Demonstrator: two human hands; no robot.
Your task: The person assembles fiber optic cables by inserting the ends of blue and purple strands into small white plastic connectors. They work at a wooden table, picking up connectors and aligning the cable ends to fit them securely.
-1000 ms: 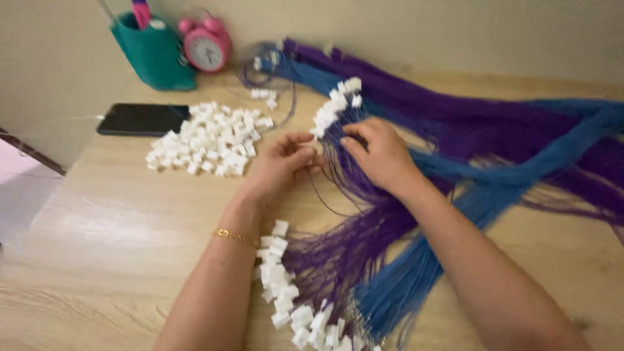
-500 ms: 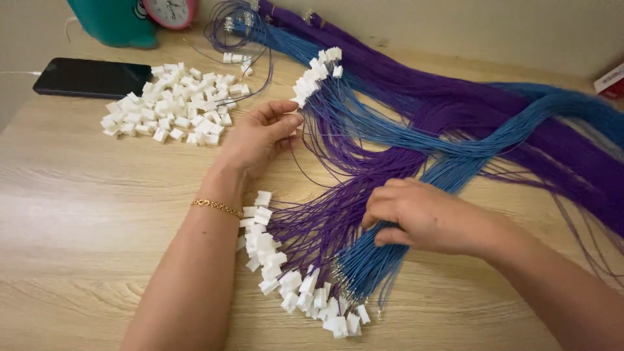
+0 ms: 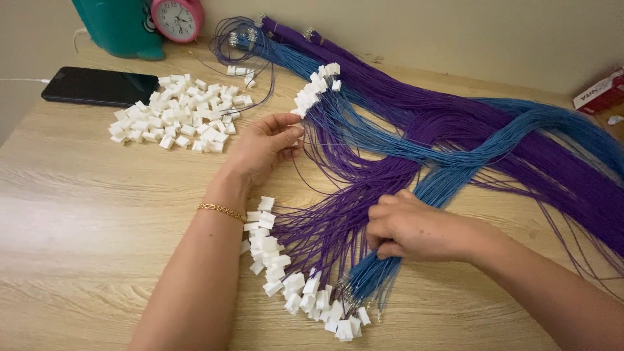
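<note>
From my seat at the far end I start at the left, where a black phone (image 3: 97, 86) lies flat on the wooden table (image 3: 78, 214), with a teal container (image 3: 120, 27) and a pink alarm clock (image 3: 177, 18) behind it at the back edge. Just right of the phone sits a loose heap of white plastic connectors (image 3: 179, 121). Next comes the left hand (image 3: 265, 147), a gold bracelet (image 3: 222, 209) on its wrist; its thumb and fingertips are pinched together on what looks like a thin purple wire, just below a short row of connectors already fitted on wires (image 3: 314, 88). Below that wrist a longer string of wired connectors (image 3: 286, 276) curves along the table toward the near edge. The purple wires (image 3: 416, 123) and blue wires (image 3: 455, 175) run from the back wall across the middle and fan out to the right. The right hand (image 3: 416, 231) lies on the near bundle, fingers curled closed around the blue strands just above their bare ends. At the far right edge I see a red and white box (image 3: 601, 91).
</note>
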